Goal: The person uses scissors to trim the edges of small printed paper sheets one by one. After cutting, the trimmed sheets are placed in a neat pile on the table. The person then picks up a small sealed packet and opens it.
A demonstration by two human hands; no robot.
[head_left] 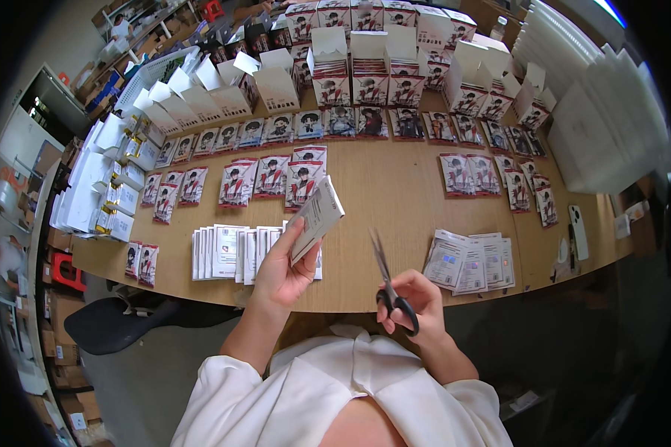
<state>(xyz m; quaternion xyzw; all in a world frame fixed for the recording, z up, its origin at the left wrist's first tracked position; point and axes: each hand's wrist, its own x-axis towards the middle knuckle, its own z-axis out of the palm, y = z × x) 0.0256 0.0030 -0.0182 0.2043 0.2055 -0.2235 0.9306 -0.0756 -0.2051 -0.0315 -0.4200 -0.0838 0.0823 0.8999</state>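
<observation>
My left hand [285, 270] is closed round a flat white printed packet [318, 222], held tilted above the table. Black-handled scissors [390, 287] are in my right hand [417, 304], fingers at the handle loops and the blades pointing up and away from me. Their blades look slightly parted and stand apart from the packet. Below my left hand lies a row of overlapping white packets [227, 249]. To the right of the scissors a fanned group of similar white packets [470, 261] rests near the front edge.
Red-and-white picture packets [272, 175] lie in groups across the wooden table [380, 186]. Behind them runs a row of character packets [309, 124], then open boxes [369, 78]. White cartons [104, 179] stack at left; clear plastic bins [604, 112] stand right, near a white phone [578, 231].
</observation>
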